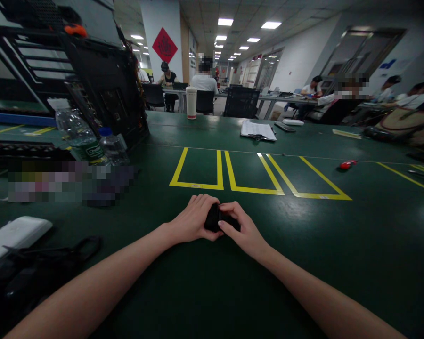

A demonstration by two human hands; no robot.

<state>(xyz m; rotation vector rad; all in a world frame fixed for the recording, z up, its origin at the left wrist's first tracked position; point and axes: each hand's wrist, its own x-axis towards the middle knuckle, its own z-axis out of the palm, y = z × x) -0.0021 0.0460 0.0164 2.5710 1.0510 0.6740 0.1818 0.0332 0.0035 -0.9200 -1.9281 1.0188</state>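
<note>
Both hands meet over the green table, around a small black block-like object (211,218) whose kind I cannot make out. My left hand (194,217) is closed around its left side, with the thumb below and the fingers over the top. From the right, my right hand (245,231) pinches the object's edge between thumb and fingertips. The hands hide much of the object. Just beyond them, yellow tape (198,186) marks several open-topped outlines on the tabletop.
At left stand plastic bottles (86,141), a black open computer frame (109,89) and a white power strip (17,238) beside black cables (56,268). Farther back are a white cup (191,101) and a clipboard (257,131). A red-handled tool (346,165) lies right. People sit beyond.
</note>
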